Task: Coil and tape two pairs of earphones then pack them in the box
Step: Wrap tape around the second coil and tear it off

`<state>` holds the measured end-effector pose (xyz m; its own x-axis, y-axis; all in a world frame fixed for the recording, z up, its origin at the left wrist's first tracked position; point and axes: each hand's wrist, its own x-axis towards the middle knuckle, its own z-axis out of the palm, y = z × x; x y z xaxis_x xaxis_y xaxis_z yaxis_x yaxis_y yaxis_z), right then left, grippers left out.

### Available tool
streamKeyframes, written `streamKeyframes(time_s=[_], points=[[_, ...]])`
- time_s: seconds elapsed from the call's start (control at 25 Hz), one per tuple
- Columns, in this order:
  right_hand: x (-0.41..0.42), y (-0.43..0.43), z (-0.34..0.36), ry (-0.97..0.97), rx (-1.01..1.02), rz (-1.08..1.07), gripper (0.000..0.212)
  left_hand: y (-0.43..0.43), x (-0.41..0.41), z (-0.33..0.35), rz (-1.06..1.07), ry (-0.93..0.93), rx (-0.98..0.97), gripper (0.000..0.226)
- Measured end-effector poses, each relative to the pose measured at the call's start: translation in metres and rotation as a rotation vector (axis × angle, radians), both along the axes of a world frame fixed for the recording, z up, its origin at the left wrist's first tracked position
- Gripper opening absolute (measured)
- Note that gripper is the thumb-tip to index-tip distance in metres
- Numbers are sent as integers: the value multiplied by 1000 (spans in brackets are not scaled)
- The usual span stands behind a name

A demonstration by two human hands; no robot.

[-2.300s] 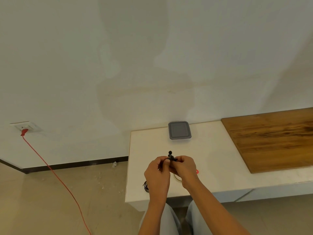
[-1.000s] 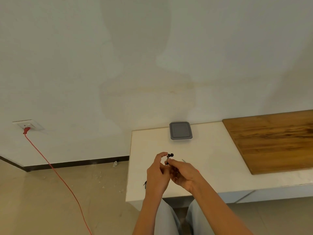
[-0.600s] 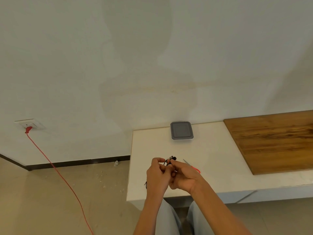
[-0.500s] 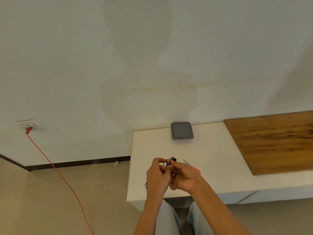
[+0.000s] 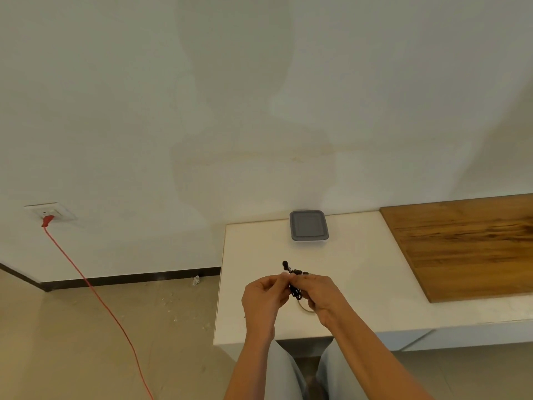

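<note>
A small bundle of black earphones (image 5: 294, 287) hangs between my two hands above the white table (image 5: 259, 243). My right hand (image 5: 320, 295) grips the coiled cable, with an earbud sticking up above the fingers. My left hand (image 5: 264, 298) pinches something small and pale at the top of the bundle; I cannot tell what it is. The box (image 5: 309, 225), closed with a grey lid, sits at the back of the table by the wall. A thin pale loop (image 5: 305, 308) shows under my right hand; the rest of it is hidden.
A wooden board (image 5: 467, 243) covers the table's right part. A red cable (image 5: 95, 295) runs from a wall socket (image 5: 52, 212) down across the floor at left. The table's left edge drops to the tiled floor. My knees are under the front edge.
Both hands stay together over the same spot. An earbud now stands higher above the fingers, and my left fingers have closed onto the top of the bundle. The red scrap by my right hand is hidden.
</note>
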<state>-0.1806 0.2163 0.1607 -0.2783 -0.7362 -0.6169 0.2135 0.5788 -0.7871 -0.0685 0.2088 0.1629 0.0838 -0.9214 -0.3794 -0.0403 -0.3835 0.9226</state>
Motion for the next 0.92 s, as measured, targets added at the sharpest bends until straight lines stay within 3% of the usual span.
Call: streamKeyframes(time_s=[0.28, 0.52, 0.64, 0.76, 0.92], points=[[-1, 4, 0, 129, -188, -30, 5, 12, -12, -3, 81, 97, -86, 14], [-2, 8, -9, 401, -268, 155, 11, 13, -13, 1, 129, 195, 47, 37], [1, 9, -10, 410, -299, 216, 16, 12, -11, 1, 122, 132, 48, 44], [3, 11, -10, 411, -341, 112, 7, 12, -9, -1, 88, 76, 31, 51], [4, 11, -9, 270, -294, 59, 12, 10, -6, -10, 72, 56, 6, 41]])
